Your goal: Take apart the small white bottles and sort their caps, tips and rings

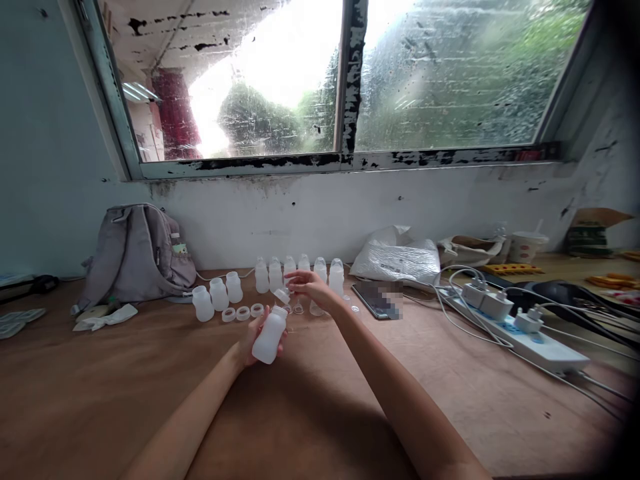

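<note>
My left hand (249, 343) is wrapped round a frosted white baby bottle (269, 339), tilted with its neck up and to the right. Just above that neck, the fingertips of my right hand (311, 288) pinch a small white bottle collar (281, 295); it looks apart from the bottle. Beyond my hands stands a row of several capped baby bottles (275, 275), partly hidden by my right hand. To the left are three uncapped bottles (203, 305), with three white rings (243, 313) lying in front. Small clear pieces (299, 307) lie beneath my right hand, too small to make out.
A grey backpack (135, 257) leans against the wall at left, with a white tissue (106, 319) before it. Right of the bottles are a phone (373, 300), a silvery plastic bag (397, 259) and a power strip (545, 350) with chargers and cables. A paper cup (526, 247) stands farther back.
</note>
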Demonstrator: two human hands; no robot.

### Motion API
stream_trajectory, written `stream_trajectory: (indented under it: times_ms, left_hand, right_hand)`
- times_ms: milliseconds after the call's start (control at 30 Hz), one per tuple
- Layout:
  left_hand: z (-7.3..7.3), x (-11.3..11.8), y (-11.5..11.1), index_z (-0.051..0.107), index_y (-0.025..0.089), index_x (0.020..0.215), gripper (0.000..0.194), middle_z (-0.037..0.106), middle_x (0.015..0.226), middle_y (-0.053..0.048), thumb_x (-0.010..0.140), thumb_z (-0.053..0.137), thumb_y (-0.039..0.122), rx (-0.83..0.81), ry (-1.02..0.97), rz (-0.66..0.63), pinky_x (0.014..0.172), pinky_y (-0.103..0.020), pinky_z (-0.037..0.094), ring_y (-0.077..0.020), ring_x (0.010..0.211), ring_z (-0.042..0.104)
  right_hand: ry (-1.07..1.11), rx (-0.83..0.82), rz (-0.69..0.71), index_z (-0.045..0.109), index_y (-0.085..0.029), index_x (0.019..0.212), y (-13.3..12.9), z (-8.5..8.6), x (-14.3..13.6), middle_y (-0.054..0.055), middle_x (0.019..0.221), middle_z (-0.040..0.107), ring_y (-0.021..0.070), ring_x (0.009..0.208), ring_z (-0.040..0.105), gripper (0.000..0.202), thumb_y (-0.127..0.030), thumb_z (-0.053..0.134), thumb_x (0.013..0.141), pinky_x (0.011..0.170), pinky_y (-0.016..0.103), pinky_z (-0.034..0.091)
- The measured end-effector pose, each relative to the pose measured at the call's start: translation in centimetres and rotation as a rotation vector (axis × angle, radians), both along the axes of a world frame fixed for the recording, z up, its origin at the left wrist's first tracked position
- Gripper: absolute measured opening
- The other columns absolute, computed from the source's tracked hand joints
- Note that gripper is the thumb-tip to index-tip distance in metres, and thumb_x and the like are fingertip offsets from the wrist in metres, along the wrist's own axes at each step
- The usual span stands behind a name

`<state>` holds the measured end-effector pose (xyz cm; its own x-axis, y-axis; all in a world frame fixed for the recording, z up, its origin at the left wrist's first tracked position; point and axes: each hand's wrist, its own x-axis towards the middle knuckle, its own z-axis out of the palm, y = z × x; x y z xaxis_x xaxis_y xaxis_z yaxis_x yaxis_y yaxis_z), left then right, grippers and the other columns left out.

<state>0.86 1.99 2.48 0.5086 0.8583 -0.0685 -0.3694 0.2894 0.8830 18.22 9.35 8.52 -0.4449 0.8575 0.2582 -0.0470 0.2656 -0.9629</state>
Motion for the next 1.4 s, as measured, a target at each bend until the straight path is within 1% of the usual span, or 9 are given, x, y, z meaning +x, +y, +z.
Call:
stream_trajectory:
  times_ms: [200, 367, 467, 567, 667, 833, 967, 1167, 1400]
  left_hand:
    - [-1.6, -0.3, 2.1, 0.047, 0.021, 0.102, 0.044, 0.054, 0.095, -0.004, 0.065, 0.061, 0.042, 0.460, 0.210, 0.592, 0.066, -0.026, 0.044, -0.0163, 0.079, 0.056]
    - [-1.8, -1.9, 3.3, 0.054, 0.018, 0.091, 0.044, 0.049, 0.097, -0.007, 0.056, 0.068, 0.040, 0.772, 0.674, 0.797, 0.074, -0.031, 0.043, -0.0191, 0.086, 0.052]
    - [-1.3, -1.8, 2.8, 0.046, 0.022, 0.106, 0.065, 0.041, 0.112, -0.008, 0.049, 0.073, 0.037, 0.872, 0.684, 0.861, 0.081, -0.034, 0.040, -0.0196, 0.091, 0.050]
    - [-0.5, -1.2, 2.0, 0.042, 0.025, 0.110, 0.067, 0.041, 0.115, -0.008, 0.051, 0.072, 0.035, 0.875, 0.657, 0.840, 0.086, -0.033, 0.036, -0.0212, 0.100, 0.046]
    - [1.2, -1.2, 1.7, 0.048, 0.024, 0.104, 0.048, 0.053, 0.101, -0.006, 0.062, 0.063, 0.041, 0.803, 0.867, 0.770, 0.082, -0.032, 0.038, -0.0212, 0.094, 0.049]
    - [7.3, -3.5, 3.4, 0.050, 0.023, 0.107, 0.050, 0.058, 0.096, -0.004, 0.064, 0.057, 0.048, 0.828, 1.117, 0.992, 0.072, -0.028, 0.039, -0.0207, 0.082, 0.053]
    - [11.2, -5.4, 7.4, 0.056, 0.021, 0.092, 0.044, 0.062, 0.090, -0.004, 0.060, 0.058, 0.052, 0.832, 1.410, 0.880, 0.070, -0.028, 0.039, -0.0219, 0.083, 0.055]
    - [10.0, -5.7, 12.4, 0.052, 0.018, 0.095, 0.049, 0.063, 0.092, -0.010, 0.059, 0.059, 0.051, 0.736, 1.753, 0.780, 0.082, -0.035, 0.032, -0.0263, 0.091, 0.054]
    - [7.1, -5.5, 14.4, 0.050, 0.015, 0.093, 0.046, 0.062, 0.089, -0.013, 0.062, 0.059, 0.047, 0.715, 1.777, 0.737, 0.089, -0.041, 0.023, -0.0278, 0.092, 0.053]
  right_hand:
    - [-0.065, 0.118, -0.223, 0.059, -0.014, 0.081, 1.4, -0.2, 1.1, 0.001, 0.064, 0.056, 0.0104, 0.061, 0.052, 0.024, -0.013, 0.054, 0.058, 0.051, 0.020, 0.044]
    - [-0.176, 0.180, -0.246, 0.059, -0.013, 0.080, 1.8, -0.5, 1.3, -0.001, 0.058, 0.053, 0.0085, 0.052, 0.049, 0.023, -0.013, 0.052, 0.058, 0.047, 0.020, 0.042]
    - [-0.213, 0.238, -0.286, 0.058, -0.014, 0.081, 2.0, -0.8, 1.1, 0.000, 0.060, 0.054, 0.0087, 0.052, 0.049, 0.023, -0.014, 0.050, 0.060, 0.046, 0.019, 0.041]
    - [-0.246, 0.321, -0.352, 0.056, -0.016, 0.087, 2.1, -0.9, 0.9, 0.000, 0.062, 0.056, 0.0100, 0.056, 0.051, 0.026, -0.015, 0.050, 0.061, 0.048, 0.020, 0.042]
    - [-0.312, 0.376, -0.415, 0.056, -0.017, 0.088, 2.0, -0.6, 0.9, 0.000, 0.063, 0.056, 0.0108, 0.059, 0.052, 0.026, -0.015, 0.050, 0.063, 0.053, 0.022, 0.042]
    - [-0.352, 0.370, -0.464, 0.055, -0.018, 0.091, 1.7, 0.1, 1.2, 0.001, 0.069, 0.059, 0.0121, 0.064, 0.054, 0.026, -0.017, 0.049, 0.065, 0.058, 0.024, 0.042]
    - [-0.341, 0.371, -0.481, 0.051, -0.019, 0.097, 1.4, 0.1, 1.2, 0.002, 0.072, 0.059, 0.0133, 0.066, 0.055, 0.031, -0.018, 0.050, 0.066, 0.057, 0.024, 0.042]
    - [-0.399, 0.396, -0.463, 0.051, -0.018, 0.097, 1.3, -0.2, 0.7, 0.000, 0.068, 0.058, 0.0111, 0.064, 0.053, 0.031, -0.014, 0.049, 0.067, 0.058, 0.022, 0.040]
    - [-0.672, 0.386, -0.288, 0.058, -0.015, 0.089, 0.8, -2.1, -1.0, 0.002, 0.069, 0.059, 0.0114, 0.062, 0.053, 0.027, -0.008, 0.053, 0.063, 0.053, 0.019, 0.038]
